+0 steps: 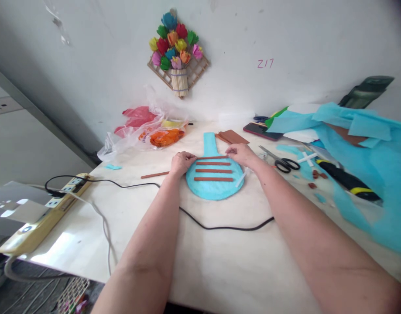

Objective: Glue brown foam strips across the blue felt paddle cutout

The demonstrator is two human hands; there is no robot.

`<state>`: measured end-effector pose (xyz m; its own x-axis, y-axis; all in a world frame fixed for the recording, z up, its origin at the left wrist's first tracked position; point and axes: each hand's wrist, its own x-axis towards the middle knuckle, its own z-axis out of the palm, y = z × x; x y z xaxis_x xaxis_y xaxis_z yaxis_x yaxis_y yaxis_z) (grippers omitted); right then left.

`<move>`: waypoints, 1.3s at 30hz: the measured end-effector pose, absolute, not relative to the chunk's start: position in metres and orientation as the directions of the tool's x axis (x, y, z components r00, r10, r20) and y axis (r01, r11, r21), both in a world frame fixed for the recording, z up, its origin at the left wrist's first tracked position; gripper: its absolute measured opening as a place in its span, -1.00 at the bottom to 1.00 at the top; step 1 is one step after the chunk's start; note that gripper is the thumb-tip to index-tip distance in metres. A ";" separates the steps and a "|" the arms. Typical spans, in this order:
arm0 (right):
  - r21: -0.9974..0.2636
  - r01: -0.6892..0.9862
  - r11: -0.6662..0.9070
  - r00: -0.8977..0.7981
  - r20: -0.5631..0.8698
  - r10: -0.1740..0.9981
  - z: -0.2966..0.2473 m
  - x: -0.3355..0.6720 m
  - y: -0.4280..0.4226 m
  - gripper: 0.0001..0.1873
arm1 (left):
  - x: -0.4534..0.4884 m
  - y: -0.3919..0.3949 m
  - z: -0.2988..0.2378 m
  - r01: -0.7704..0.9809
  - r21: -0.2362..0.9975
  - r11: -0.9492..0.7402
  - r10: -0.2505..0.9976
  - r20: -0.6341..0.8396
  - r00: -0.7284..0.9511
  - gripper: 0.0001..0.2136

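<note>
A light-blue, round paddle-shaped piece with a handle point(216, 190) lies on the table, handle pointing away from me. Across its upper part runs a thin brown strip point(212, 157), pinched at its left end by my left hand point(182, 163) and at its right end by my right hand point(241, 154). Below it, three more brown strips point(214, 171) lie roughly parallel on the blue face. A further loose brown strip point(154, 175) lies left of the piece, partly behind my left wrist. Near the right rim is a small whitish strip point(241, 179).
Black-handled scissors point(283, 164), a black-and-yellow tool point(349, 179), blue sheeting point(380, 174) and a phone point(262, 131) lie right. Brown sheets point(233, 137) sit behind the handle. A black cable point(220, 227) crosses in front; a power strip point(56, 209) and plastic bags point(135, 131) are left.
</note>
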<state>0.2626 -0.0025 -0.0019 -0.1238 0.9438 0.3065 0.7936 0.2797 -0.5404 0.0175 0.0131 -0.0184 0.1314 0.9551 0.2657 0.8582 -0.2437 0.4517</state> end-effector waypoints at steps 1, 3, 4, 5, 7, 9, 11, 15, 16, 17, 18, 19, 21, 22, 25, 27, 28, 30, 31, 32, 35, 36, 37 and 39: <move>-0.553 0.785 0.280 -0.117 0.312 0.943 -0.002 0.263 -0.002 -0.81 | 0.018 0.013 -0.018 0.860 0.449 -0.243 0.955 0.265 0.131 -0.76; -0.576 0.769 0.278 -0.102 0.319 0.942 -0.004 0.264 -0.002 -0.81 | 0.018 0.012 -0.018 0.860 0.448 -0.244 0.956 0.262 0.135 -0.75; -0.585 0.762 0.279 -0.099 0.320 0.942 -0.004 0.264 -0.001 -0.81 | 0.018 0.012 -0.018 0.860 0.448 -0.244 0.956 0.261 0.135 -0.75; -0.590 0.757 0.280 -0.099 0.321 0.942 -0.005 0.264 -0.001 -0.81 | 0.018 0.012 -0.017 0.859 0.450 -0.244 0.956 0.261 0.135 -0.75; -0.593 0.754 0.284 -0.107 0.316 0.943 -0.006 0.265 0.000 -0.81 | 0.018 0.011 -0.017 0.858 0.453 -0.243 0.957 0.259 0.134 -0.75; -0.589 0.755 0.288 -0.120 0.308 0.944 -0.005 0.264 -0.001 -0.83 | 0.018 0.011 -0.016 0.857 0.455 -0.242 0.958 0.254 0.136 -0.74; -0.584 0.760 0.284 -0.125 0.298 0.946 -0.003 0.264 -0.002 -0.84 | 0.018 0.010 -0.015 0.858 0.452 -0.243 0.959 0.247 0.141 -0.74; -0.566 0.781 0.263 -0.121 0.276 0.954 -0.001 0.263 -0.004 -0.85 | 0.019 0.009 -0.014 0.865 0.441 -0.237 0.961 0.234 0.145 -0.73; -0.562 0.786 0.260 -0.118 0.275 0.954 -0.001 0.263 -0.004 -0.85 | 0.019 0.009 -0.013 0.866 0.441 -0.236 0.962 0.229 0.146 -0.73; -0.557 0.789 0.258 -0.116 0.277 0.954 -0.001 0.263 -0.004 -0.85 | 0.018 0.010 -0.013 0.865 0.444 -0.236 0.963 0.224 0.148 -0.73; -0.553 0.792 0.257 -0.115 0.279 0.953 -0.002 0.263 -0.003 -0.85 | 0.018 0.010 -0.013 0.862 0.449 -0.237 0.964 0.219 0.150 -0.72; -0.550 0.795 0.257 -0.114 0.280 0.953 -0.002 0.263 -0.003 -0.85 | 0.018 0.010 -0.012 0.857 0.457 -0.238 0.965 0.215 0.153 -0.73; -0.544 0.798 0.259 -0.118 0.281 0.952 -0.002 0.263 -0.003 -0.85 | 0.017 0.010 -0.012 0.847 0.473 -0.244 0.965 0.208 0.162 -0.72; -0.542 0.799 0.262 -0.122 0.281 0.952 -0.001 0.263 -0.003 -0.85 | 0.017 0.010 -0.012 0.843 0.478 -0.247 0.964 0.207 0.165 -0.72; -0.539 0.798 0.270 -0.131 0.283 0.950 0.000 0.263 -0.005 -0.85 | 0.018 0.008 -0.011 0.840 0.481 -0.251 0.962 0.218 0.163 -0.71; -0.541 0.797 0.268 -0.131 0.279 0.951 0.000 0.263 -0.005 -0.85 | 0.018 0.007 -0.010 0.839 0.482 -0.251 0.961 0.224 0.159 -0.71; -0.543 0.796 0.267 -0.130 0.277 0.952 0.000 0.263 -0.005 -0.85 | 0.019 0.006 -0.010 0.839 0.483 -0.251 0.962 0.222 0.160 -0.70; -0.549 0.792 0.266 -0.131 0.272 0.953 0.000 0.263 -0.005 -0.85 | 0.019 0.005 -0.009 0.840 0.482 -0.249 0.963 0.214 0.163 -0.70; -0.554 0.789 0.266 -0.131 0.271 0.954 -0.001 0.263 -0.004 -0.85 | 0.019 0.005 -0.008 0.841 0.482 -0.248 0.964 0.212 0.163 -0.71; -0.560 0.785 0.267 -0.130 0.272 0.953 -0.001 0.263 -0.004 -0.84 | 0.019 0.005 -0.008 0.841 0.481 -0.247 0.964 0.211 0.163 -0.71; -0.575 0.771 0.272 -0.130 0.275 0.953 -0.002 0.263 -0.003 -0.82 | 0.019 0.004 -0.008 0.838 0.484 -0.252 0.962 0.216 0.164 -0.71; -0.579 0.768 0.274 -0.132 0.276 0.952 -0.003 0.263 -0.003 -0.81 | 0.019 0.004 -0.008 0.838 0.483 -0.254 0.962 0.216 0.167 -0.70; -0.582 0.764 0.278 -0.133 0.279 0.951 -0.003 0.263 -0.004 -0.81 | 0.019 0.005 -0.008 0.839 0.481 -0.254 0.962 0.216 0.168 -0.70; -0.592 0.755 0.283 -0.131 0.286 0.949 -0.003 0.264 -0.004 -0.82 | 0.019 0.005 -0.008 0.846 0.470 -0.253 0.962 0.212 0.170 -0.70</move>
<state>0.2635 -0.0038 -0.0030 -0.1312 0.9493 0.2857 0.7549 0.2825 -0.5919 0.0189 0.0051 -0.0084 0.1703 0.9624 0.2116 0.8458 -0.2529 0.4697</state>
